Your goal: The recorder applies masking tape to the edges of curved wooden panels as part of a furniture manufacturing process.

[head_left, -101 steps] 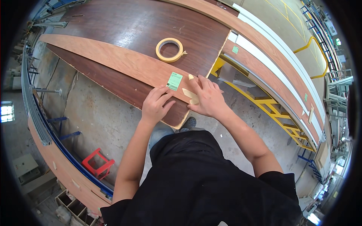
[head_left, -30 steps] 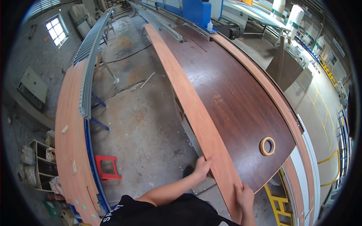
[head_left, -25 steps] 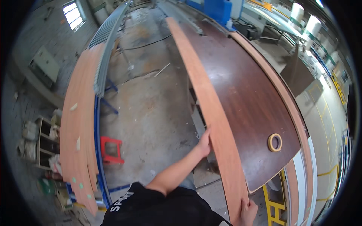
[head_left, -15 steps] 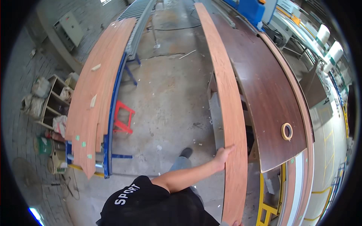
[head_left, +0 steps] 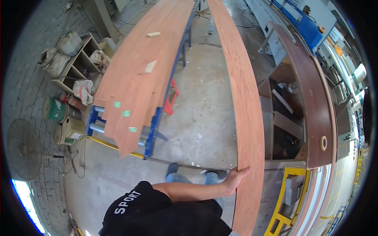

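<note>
A long reddish-brown wooden board [head_left: 249,118] runs lengthwise away from me, its near end passing out at the lower edge. My left hand [head_left: 235,181] grips its left edge, with the thumb lying over the top face and the other fingers hidden beneath. The board hangs over the floor between a stack of boards and a dark cabinet. My right hand is out of the picture. To the left, the stacked wooden boards [head_left: 145,59] lie on a blue roller stand [head_left: 155,131], with green tape pieces [head_left: 126,113] and small wood offcuts [head_left: 150,66] on top.
At the right stands the brown-topped cabinet [head_left: 315,102], open-sided, holding loose scraps, with a tape roll [head_left: 323,143] on top. A yellow metal frame [head_left: 291,196] is near it. A red stool [head_left: 170,98] sits behind the stand. Buckets [head_left: 55,109], a shelf [head_left: 75,70] and a fan [head_left: 24,149] line the left wall.
My view has swung left, bringing the stacked boards closer to the middle. The held board has moved away from the cabinet top, uncovering its open side. My right fingers have left the view.
</note>
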`<action>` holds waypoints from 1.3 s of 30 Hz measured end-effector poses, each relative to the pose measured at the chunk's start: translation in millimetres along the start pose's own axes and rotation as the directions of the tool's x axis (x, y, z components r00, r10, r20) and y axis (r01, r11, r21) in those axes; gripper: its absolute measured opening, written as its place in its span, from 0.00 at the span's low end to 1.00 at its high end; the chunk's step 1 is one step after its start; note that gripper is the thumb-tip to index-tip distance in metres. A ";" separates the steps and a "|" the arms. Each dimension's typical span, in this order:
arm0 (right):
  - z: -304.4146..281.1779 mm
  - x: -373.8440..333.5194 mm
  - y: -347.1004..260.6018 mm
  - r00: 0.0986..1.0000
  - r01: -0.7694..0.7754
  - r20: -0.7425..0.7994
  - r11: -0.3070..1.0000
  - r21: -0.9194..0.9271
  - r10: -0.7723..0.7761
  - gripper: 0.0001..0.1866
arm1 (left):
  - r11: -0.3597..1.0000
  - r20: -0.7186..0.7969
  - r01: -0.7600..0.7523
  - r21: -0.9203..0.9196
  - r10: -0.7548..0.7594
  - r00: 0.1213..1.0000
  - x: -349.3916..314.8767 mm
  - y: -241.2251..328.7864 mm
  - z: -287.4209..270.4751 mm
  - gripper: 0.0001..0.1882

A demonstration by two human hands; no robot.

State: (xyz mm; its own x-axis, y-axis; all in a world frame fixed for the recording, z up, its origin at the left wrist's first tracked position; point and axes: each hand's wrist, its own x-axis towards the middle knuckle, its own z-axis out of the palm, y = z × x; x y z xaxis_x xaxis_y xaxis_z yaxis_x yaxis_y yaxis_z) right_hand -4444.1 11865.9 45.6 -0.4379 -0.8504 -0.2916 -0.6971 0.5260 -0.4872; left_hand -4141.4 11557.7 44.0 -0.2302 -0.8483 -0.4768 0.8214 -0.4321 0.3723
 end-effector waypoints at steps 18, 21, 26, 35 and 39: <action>295.3 -399.6 -132.2 0.998 0.022 0.054 0.990 0.139 -0.029 0.28 | 0.999 -0.155 -0.040 0.017 0.043 0.987 -322.6 219.8 -393.3 0.20; 355.3 -475.1 -149.0 0.997 -0.038 0.067 0.990 0.134 0.029 0.27 | 0.997 -0.153 0.005 0.077 0.007 0.988 -365.0 252.4 -453.5 0.23; 404.7 -559.3 -218.7 0.989 -0.089 0.124 0.994 0.061 0.081 0.24 | 0.991 -0.122 0.097 0.095 -0.085 0.989 -402.7 328.3 -507.2 0.25; 521.9 -577.6 -383.6 0.998 -0.047 -0.043 0.996 0.081 0.051 0.18 | 0.981 -0.084 0.173 0.092 -0.165 0.983 -355.9 480.5 -605.9 0.25; 604.9 -561.7 -483.1 0.995 -0.091 -0.050 0.996 0.022 0.092 0.18 | 0.977 -0.160 0.160 0.144 -0.136 0.978 -299.5 575.9 -647.5 0.25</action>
State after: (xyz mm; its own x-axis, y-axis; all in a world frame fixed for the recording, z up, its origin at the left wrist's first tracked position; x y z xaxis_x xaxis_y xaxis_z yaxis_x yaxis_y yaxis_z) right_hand -3518.0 12083.4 -53.2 -0.5278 -0.7971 -0.2934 -0.6422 0.6006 -0.4764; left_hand -3261.5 11761.0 -114.4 -0.2536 -0.7217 -0.6441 0.6905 -0.6014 0.4020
